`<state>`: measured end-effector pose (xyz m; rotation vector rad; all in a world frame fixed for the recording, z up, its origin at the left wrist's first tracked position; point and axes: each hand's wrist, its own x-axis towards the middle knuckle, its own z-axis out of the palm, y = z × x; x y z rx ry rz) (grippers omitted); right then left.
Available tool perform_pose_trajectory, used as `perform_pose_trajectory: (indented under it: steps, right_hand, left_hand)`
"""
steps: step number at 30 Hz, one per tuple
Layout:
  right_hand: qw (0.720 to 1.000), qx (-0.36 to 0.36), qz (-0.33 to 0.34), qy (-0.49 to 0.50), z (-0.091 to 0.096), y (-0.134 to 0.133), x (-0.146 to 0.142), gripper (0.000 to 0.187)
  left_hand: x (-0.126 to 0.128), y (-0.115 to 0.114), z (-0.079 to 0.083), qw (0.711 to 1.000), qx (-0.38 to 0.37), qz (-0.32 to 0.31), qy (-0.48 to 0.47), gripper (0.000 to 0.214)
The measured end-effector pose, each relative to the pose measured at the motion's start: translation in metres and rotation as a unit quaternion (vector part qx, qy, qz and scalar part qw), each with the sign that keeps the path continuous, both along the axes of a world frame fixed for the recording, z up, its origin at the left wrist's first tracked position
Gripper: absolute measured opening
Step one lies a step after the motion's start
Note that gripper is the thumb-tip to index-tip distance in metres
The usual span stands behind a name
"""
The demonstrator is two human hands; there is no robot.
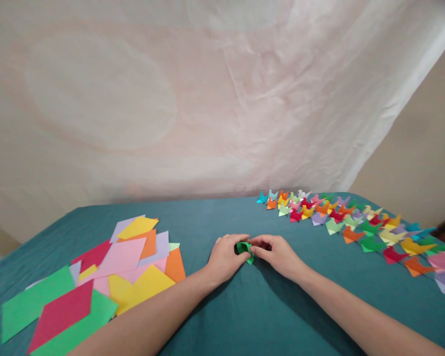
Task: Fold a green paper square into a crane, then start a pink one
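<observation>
Head view: two hands pinch one small green fold

Near the middle of the frame, a small green folded paper piece is held between both hands, partly hidden by them. The left hand has its thumb and fingers curled round the piece's left side, with a narrow dark gap inside the curl. The right hand has its fingers nearly closed, thumb and forefinger pinching the right edge. Just how firm either grip is, I cannot tell.

The tabletop under teal cloth carries an overlapping spread of flat, many-coloured paper sheets at lower left, and rows of small, bright folded-paper birds from the centre right to the right edge.

Thin paper looks easy to spoil: uneven pulling by the two pinches could tear it or set a crooked crease. The left forearm passes across the edge of the sheets in the view; a sideways sweep could drag some. The birds stand well apart from the right hand, though a tug on the cloth might topple them.
</observation>
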<state>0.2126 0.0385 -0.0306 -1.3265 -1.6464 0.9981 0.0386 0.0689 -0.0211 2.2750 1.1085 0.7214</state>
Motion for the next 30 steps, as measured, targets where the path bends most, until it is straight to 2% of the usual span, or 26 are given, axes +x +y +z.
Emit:
perform_pose_trajectory:
  steps: [11,18,30]
  right_hand:
    - [0.998,0.018,-0.035,-0.039,0.0,-0.001,-0.002,0.023]
    - [0.999,0.027,-0.033,-0.031,-0.002,0.0,-0.001,0.023]
    - [0.997,0.031,-0.04,-0.058,0.001,-0.002,-0.001,0.023]
  left_hand:
    - [-0.001,0.001,-0.002,0.999,-0.032,-0.003,-0.024,0.05]
    - [0.0,-0.002,0.008,0.996,-0.062,-0.001,-0.059,0.037]
    - [-0.002,0.001,0.004,0.996,-0.055,-0.034,-0.066,0.027]
